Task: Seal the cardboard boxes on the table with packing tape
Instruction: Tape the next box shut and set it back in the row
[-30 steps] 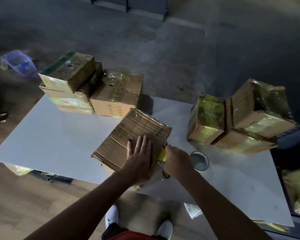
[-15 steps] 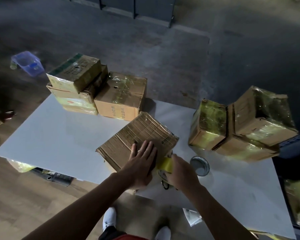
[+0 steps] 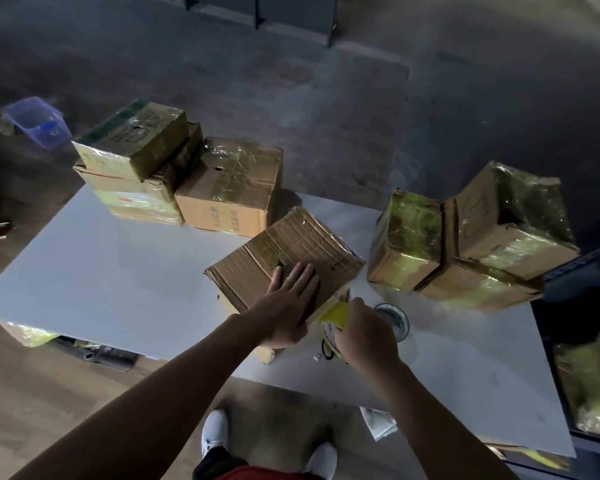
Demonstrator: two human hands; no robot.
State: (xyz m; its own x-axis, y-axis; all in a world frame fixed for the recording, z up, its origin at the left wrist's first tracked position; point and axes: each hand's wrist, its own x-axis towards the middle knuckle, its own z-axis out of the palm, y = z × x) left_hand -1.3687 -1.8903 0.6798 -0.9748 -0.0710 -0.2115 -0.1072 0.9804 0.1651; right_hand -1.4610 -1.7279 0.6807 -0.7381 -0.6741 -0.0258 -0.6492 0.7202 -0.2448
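A worn cardboard box (image 3: 291, 251) sits near the front edge of the white table (image 3: 101, 289), turned at an angle. My left hand (image 3: 288, 303) lies flat on its top near corner, fingers straight and pressing down. My right hand (image 3: 364, 336) grips a yellow roll of packing tape (image 3: 333, 317) right at the box's near right side. The tape strip itself is too hard to make out. Taped boxes stand in a stack at the back left (image 3: 136, 157), one beside that stack (image 3: 232, 188), and a group at the right (image 3: 471, 233).
A round metal lid-like object (image 3: 397, 322) lies on the table just right of my right hand. A blue plastic bin (image 3: 35, 123) sits on the floor at far left. Yellowish wrapped bundles lie under the table at left (image 3: 28, 336) and at far right (image 3: 589, 379).
My right hand has drawn the tape roll down and toward me along the box's near side. My left hand stays flat on the box top. The view shifted slightly.
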